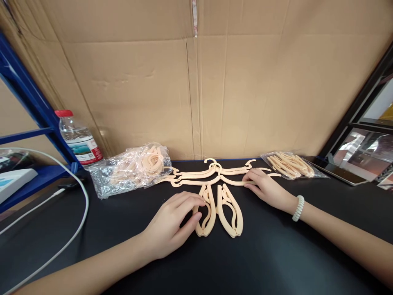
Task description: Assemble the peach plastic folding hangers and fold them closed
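Note:
Cream-coloured plastic folding clothes hangers lie on the black table. Two are folded up side by side in front of me: a left folded hanger (211, 221) and a right folded hanger (229, 226). My left hand (173, 221) is at the left one's outer edge, thumb and fingers curved but apart. Behind them lie unfolded hangers, partly overlapping, with their hooks toward the cardboard. My right hand (267, 189) pinches the right arm of the nearest unfolded hanger (196, 182), and its fingertips cover the arm's end.
At the back left, a clear bag (106, 174) holds more hangers beside a red-capped bottle (80, 139). Another bag of folded hangers (290, 165) and a dark phone-like slab (336, 171) lie at the back right. A white cable (84, 217) loops at the left. Cardboard (138, 90) stands behind.

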Action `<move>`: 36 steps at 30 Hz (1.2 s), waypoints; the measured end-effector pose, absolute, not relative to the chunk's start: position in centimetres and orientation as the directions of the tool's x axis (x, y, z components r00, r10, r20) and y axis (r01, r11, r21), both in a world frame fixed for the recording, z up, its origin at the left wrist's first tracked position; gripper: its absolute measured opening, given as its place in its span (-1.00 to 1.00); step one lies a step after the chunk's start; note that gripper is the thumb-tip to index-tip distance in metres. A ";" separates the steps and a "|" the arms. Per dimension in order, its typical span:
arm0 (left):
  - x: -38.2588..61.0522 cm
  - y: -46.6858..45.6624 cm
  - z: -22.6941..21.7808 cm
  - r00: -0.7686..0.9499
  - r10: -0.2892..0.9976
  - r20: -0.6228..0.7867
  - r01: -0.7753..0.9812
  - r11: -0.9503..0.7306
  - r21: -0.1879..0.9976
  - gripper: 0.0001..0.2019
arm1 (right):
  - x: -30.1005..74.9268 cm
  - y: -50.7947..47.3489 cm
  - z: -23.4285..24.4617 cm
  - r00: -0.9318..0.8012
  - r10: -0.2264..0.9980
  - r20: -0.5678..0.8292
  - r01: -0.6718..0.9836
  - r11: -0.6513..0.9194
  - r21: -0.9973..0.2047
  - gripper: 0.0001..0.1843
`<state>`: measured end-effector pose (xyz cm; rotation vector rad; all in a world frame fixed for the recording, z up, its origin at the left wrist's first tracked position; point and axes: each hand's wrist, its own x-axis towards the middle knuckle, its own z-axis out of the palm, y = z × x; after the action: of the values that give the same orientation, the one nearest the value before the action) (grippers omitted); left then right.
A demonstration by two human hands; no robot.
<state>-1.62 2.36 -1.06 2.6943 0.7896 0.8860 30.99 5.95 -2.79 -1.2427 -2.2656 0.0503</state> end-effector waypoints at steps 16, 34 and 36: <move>-1.8 2.2 -0.5 0.508 0.688 0.518 0.461 -0.725 0.511 -0.84 | 30.9 5.6 -2.1 -0.148 0.718 0.681 0.757 0.525 -0.389 -0.89; -1.6 3.2 -1.0 0.187 0.888 0.420 0.336 -0.460 0.822 -0.62 | 30.2 3.9 -1.2 -0.214 0.598 0.772 0.764 0.595 -0.249 -0.82; -1.5 3.2 -1.0 0.183 0.894 0.409 0.323 -0.447 0.834 -0.55 | 30.3 4.0 -1.2 -0.228 0.591 0.774 0.760 0.605 -0.239 -0.81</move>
<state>-1.53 3.15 -0.98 1.8752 1.1405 1.2534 30.27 3.98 -1.21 -1.0764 -1.9276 -0.2345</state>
